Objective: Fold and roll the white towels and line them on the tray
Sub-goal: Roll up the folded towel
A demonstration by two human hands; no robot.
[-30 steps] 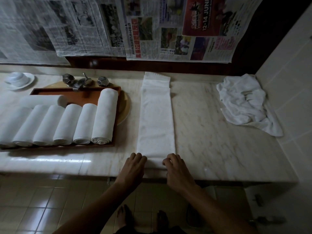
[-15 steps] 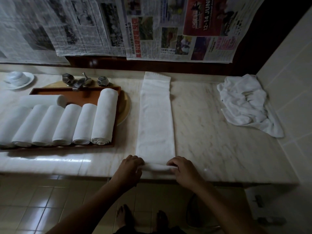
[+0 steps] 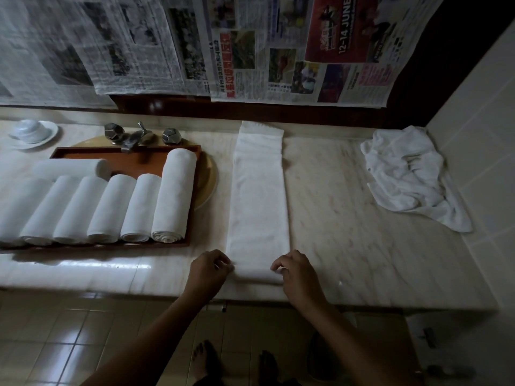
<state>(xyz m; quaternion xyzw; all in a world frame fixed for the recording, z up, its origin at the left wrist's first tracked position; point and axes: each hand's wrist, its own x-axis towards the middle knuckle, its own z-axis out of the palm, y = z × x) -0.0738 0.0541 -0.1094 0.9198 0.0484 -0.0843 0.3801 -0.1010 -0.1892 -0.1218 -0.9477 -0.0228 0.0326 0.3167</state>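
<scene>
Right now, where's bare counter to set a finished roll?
Widest: marble between the folded towel and the crumpled towels. Also the front edge before the tray, left of the left hand. Crowded: tray, its front row full of rolled towels.

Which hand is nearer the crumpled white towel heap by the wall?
Right. The right hand pinches the near end of the folded white towel strip, left of the crumpled white towel heap; the left hand grips the strip's other corner, farther left.

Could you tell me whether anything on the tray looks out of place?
One rolled towel lies crosswise at the back of the tray, behind the row, whose rolls all point front to back. The rightmost roll also looks longer than its neighbours.
</scene>
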